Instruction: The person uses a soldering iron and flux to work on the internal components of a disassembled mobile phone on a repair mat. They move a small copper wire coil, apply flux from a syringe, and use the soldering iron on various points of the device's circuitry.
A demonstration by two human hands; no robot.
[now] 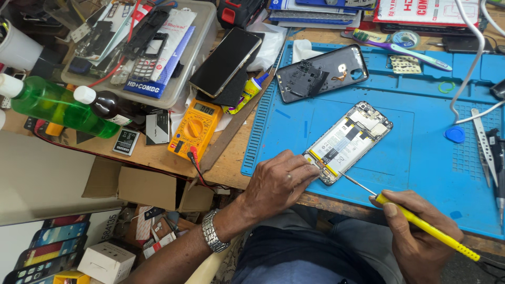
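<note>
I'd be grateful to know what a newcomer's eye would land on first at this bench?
The opened phone on the blue mat, steadied by the left hand while the right hand puts a yellow screwdriver to its lower end. Next, the orange multimeter and green bottle to the left.

Wooden worktop (231, 163): worn brown surface, front edge running diagonally across the view. Blue silicone repair mat (421, 152): covers the right part of the worktop, with ribbed strips and small compartments along its edges. Clear plastic tray (202, 47): upper left, on the worktop. Open cardboard box (142, 186): below the worktop edge, flaps folded out. White panel (47, 173): flat, pale, at far left under the worktop. Light: even, bright, soft shadows. Walls, windows and floor: hidden from this view.
</note>
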